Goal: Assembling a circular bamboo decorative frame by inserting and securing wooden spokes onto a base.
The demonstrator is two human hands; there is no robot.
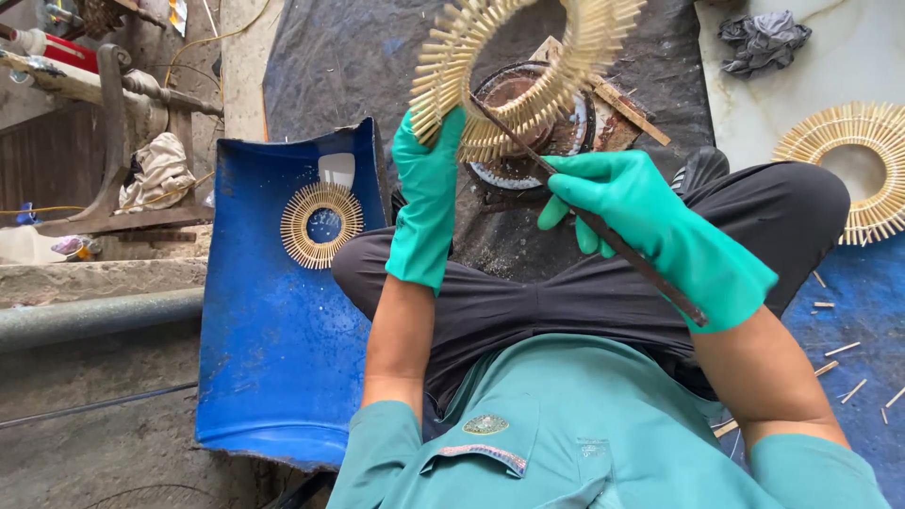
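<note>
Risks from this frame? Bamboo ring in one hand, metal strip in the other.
1. The left hand grips the bamboo stick ring by one edge only; it may tilt or slip.
2. The metal strip in the right hand could snap thin sticks.
3. The rusty round tin sits just below; a dropped ring could land in it.

both hands wear green rubber gloves, the left hand (pixel 429 179) and the right hand (pixel 627 203), with cuffs that end partway up the bare forearms. a teal short-sleeved shirt (pixel 575 424) has a small oval badge and a flapped chest pocket. dark trousers (pixel 528 302) cover the legs.
</note>
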